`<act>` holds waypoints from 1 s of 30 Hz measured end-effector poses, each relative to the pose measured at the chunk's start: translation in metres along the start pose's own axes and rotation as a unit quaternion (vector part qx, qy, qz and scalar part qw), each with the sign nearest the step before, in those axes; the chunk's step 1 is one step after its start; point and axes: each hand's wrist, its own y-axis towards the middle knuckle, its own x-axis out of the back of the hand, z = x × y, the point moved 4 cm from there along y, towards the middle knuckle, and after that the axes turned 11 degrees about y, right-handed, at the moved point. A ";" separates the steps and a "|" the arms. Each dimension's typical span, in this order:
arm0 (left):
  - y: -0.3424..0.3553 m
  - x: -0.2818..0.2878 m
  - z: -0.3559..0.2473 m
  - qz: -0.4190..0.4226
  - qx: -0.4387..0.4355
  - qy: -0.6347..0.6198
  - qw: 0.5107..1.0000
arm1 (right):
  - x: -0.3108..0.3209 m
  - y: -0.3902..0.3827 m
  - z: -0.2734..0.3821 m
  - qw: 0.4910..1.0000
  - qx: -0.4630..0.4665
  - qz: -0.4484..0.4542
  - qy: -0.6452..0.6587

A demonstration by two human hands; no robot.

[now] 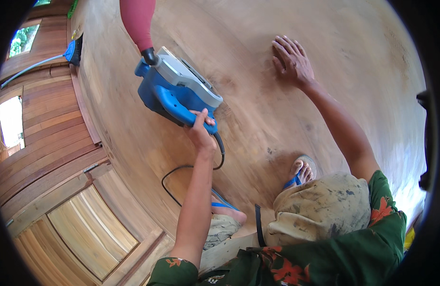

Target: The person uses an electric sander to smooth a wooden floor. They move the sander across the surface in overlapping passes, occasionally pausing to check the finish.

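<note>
While the blue and grey electric belt sander (177, 90) rested on the broad pale wooden panel (258, 119), the left hand (201, 128) gripped its blue rear handle, fingers (204, 116) clenched around the bar. The right hand (291, 62) lay flat on the panel, well apart from the tool and nearer the panel's far edge, fingers spread and grasping nothing. A dark red dust bag (138, 21) stood out from the tool's far end, and a black power cord (182, 176) looped from the handle toward the panel's near edge, by the person's sandalled feet. Judged by its solid housing, the sander would handle as a rigid, fairly heavy unit; the moulded rear handle was the proper grasp point, not the soft bag or the cord. A blue broom (63, 55) leaned against the plank wall beyond the panel's left edge.
</note>
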 end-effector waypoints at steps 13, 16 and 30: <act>-0.062 -0.034 0.013 -0.061 0.002 0.043 0.997 | 0.028 -0.015 -0.028 0.998 0.000 -0.015 0.060; -0.073 -0.058 0.012 -0.054 0.000 0.041 0.998 | 0.040 -0.011 -0.044 0.997 -0.005 -0.023 0.074; -0.122 -0.171 0.041 -0.062 0.001 0.084 0.995 | 0.075 -0.055 -0.160 0.996 -0.049 0.060 0.034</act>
